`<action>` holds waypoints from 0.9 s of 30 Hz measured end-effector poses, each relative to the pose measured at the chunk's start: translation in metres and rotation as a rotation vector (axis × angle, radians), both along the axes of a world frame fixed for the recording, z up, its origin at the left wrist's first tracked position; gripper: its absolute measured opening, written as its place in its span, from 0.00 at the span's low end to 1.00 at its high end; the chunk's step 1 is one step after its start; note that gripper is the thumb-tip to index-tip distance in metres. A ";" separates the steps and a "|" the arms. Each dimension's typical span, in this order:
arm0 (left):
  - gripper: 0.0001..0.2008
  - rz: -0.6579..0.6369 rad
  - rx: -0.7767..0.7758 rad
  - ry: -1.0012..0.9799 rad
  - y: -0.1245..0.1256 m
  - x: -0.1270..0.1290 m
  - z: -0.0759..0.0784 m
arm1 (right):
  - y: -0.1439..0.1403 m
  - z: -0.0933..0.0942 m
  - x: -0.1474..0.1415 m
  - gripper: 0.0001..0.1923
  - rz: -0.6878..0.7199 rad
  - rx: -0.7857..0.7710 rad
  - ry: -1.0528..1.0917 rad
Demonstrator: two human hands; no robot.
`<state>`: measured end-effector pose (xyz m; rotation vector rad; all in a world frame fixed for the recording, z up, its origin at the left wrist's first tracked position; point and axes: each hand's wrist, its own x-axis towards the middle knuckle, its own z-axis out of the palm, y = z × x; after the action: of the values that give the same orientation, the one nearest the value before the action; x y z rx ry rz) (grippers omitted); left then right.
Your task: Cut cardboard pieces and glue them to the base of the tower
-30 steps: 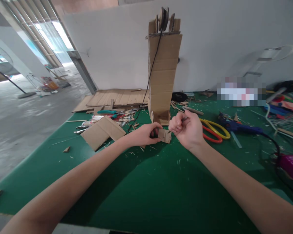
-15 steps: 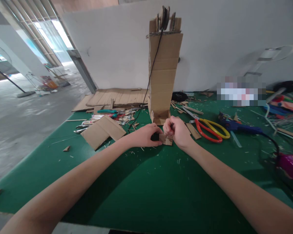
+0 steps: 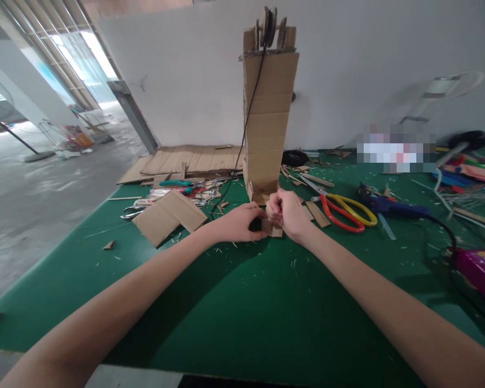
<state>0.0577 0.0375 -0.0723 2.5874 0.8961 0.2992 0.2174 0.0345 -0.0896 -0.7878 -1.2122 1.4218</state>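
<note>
In front of a tall cardboard tower (image 3: pixel 269 108), my left hand (image 3: pixel 244 222) pinches the left end of a small cardboard piece (image 3: pixel 272 229) near the tabletop. My right hand (image 3: pixel 288 213) is closed in a fist over the right end of that piece. Whatever lies inside the right fist is hidden by the fingers. Cardboard wheels (image 3: pixel 268 27) sit on top of the tower, and a dark cord (image 3: pixel 251 97) hangs from them to the table. Just behind my hands is the tower's open, box-like foot (image 3: pixel 262 191).
Scissors (image 3: pixel 341 213) with red and yellow handles lie to the right, beside a blue glue gun (image 3: pixel 394 207). A magenta device (image 3: pixel 475 269) stands at the right edge. Cardboard sheets (image 3: pixel 165 218), teal-handled pliers (image 3: pixel 175 184) and scraps lie left on the green table (image 3: pixel 242 323).
The view has shifted slightly, moving everything a little left and up. My right fist has edged slightly left over the cardboard piece; the left hand keeps its pinch.
</note>
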 end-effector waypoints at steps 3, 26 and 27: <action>0.18 0.001 0.026 -0.009 -0.001 0.002 -0.001 | 0.000 0.000 0.000 0.22 0.016 -0.025 0.001; 0.13 0.354 -0.004 -0.241 0.011 -0.003 -0.007 | -0.038 0.028 0.034 0.11 -0.203 0.937 -1.667; 0.13 0.365 0.014 -0.237 0.010 -0.003 -0.007 | -0.038 0.029 0.033 0.11 -0.197 0.930 -1.683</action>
<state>0.0551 0.0480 -0.0793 2.3239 1.2727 0.6973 0.2500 -0.0037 -0.0610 -1.3089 -2.5612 -0.4189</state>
